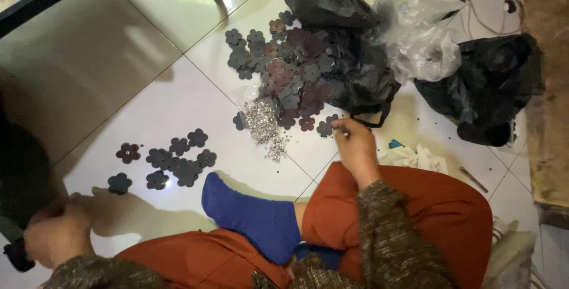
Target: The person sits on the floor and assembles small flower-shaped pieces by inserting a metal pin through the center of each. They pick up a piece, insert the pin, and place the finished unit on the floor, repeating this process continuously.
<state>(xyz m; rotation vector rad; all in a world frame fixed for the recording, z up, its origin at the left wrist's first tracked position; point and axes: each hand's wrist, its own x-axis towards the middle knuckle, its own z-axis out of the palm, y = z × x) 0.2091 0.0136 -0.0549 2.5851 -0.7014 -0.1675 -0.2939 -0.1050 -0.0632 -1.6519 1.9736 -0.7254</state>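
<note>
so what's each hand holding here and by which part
The right hand pinches the edge of a dark flower-shaped piece at the big pile's near side. The left hand grips a dark tool; which part cannot be told.

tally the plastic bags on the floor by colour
black plastic bags: 2 (the crumpled one under the heap counted as one)
clear plastic bag: 1
total: 3
</note>
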